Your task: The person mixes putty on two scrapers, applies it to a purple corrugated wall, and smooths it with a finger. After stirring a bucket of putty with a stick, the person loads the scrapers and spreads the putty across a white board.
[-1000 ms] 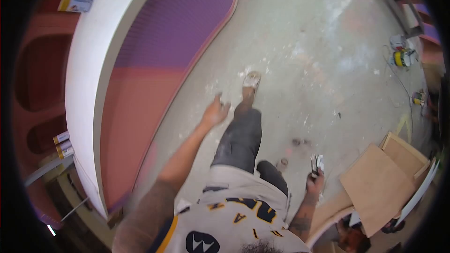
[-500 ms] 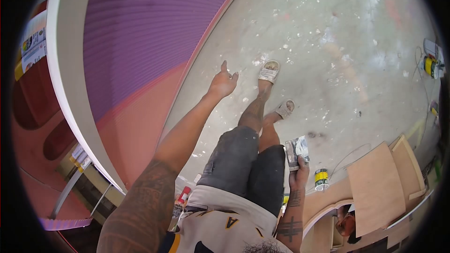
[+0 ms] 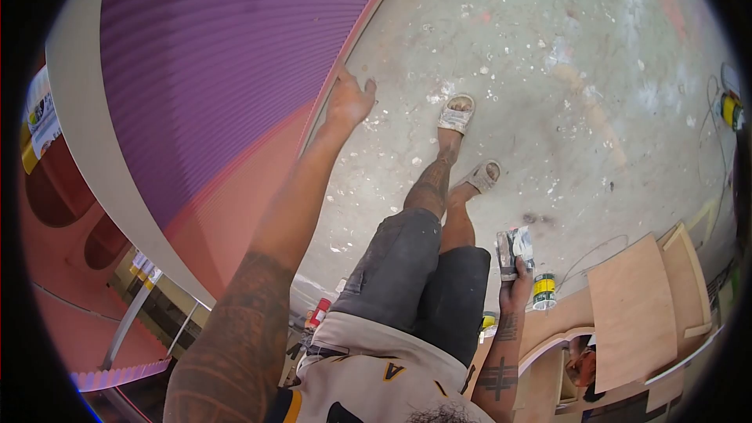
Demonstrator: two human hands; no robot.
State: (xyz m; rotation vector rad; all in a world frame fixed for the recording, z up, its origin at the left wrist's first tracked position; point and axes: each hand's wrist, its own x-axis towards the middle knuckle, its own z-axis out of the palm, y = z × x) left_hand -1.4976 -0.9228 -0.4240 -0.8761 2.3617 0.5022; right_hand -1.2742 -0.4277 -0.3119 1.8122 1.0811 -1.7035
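My left hand (image 3: pixel 350 102) is at the pink edge of a large curved counter with ribbed purple sides (image 3: pixel 235 55). Its thumb sticks out to the right, away from the edge, while the fingertips reach the rim. Low by my thigh, my right hand (image 3: pixel 515 288) is wrapped around a flat putty scraper (image 3: pixel 515 253) smeared with white and grey filler. The counter's lower part is a smooth pink band (image 3: pixel 235 227), and a pale curved top (image 3: pixel 78 102) runs along its left.
Paint-spattered concrete floor (image 3: pixel 423 39) lies ahead of my sandals (image 3: pixel 457 113). A yellow-labelled tin (image 3: pixel 544 291) stands near my right hand, another tin (image 3: pixel 730 111) at far right. Brown boards (image 3: pixel 634 309) lean at lower right, with a person (image 3: pixel 581 364) behind them.
My left hand has moved left, from over the floor onto the counter's edge. My right hand still holds the scraper, and the view has shifted slightly.
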